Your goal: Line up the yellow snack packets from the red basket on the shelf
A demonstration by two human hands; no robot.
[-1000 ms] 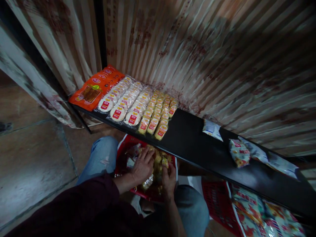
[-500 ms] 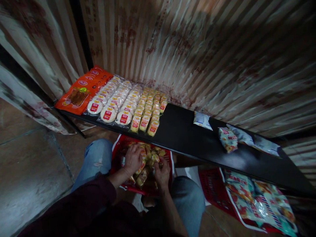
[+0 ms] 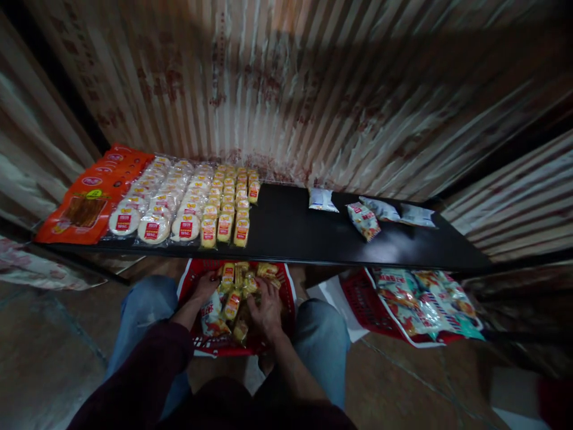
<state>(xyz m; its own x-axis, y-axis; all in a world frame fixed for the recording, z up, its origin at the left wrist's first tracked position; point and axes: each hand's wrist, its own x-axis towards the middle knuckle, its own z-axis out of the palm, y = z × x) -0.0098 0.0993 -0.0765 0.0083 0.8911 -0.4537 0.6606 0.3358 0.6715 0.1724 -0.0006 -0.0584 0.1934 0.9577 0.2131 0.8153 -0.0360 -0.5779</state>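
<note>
Between my knees stands a red basket [image 3: 289,286] with a white rim, holding several yellow wrapped snack rolls. At its left side, my left hand [image 3: 206,288] is closed on the edge of an upright snack roll [image 3: 228,276]; its fingertips are partly hidden. My right hand [image 3: 267,306] lies over the rolls at the right, thumb and fingers apart, touching them. Another snack roll [image 3: 232,304] lies between the hands. A white and teal snack bag [image 3: 212,316] rests in the basket below my left hand.
On the black shelf [image 3: 286,230] are an orange bag [image 3: 89,197], rows of round rice crackers [image 3: 153,228], and rows of snack rolls [image 3: 224,227]. Several small bags [image 3: 363,221] lie farther right. A second red basket [image 3: 358,298] holds larger snack bags [image 3: 403,304].
The view has turned right, and the shelf now looks more level. My left hand has drawn to the basket's left side. My right hand has reached in over the rolls; the white and teal bag shows more.
</note>
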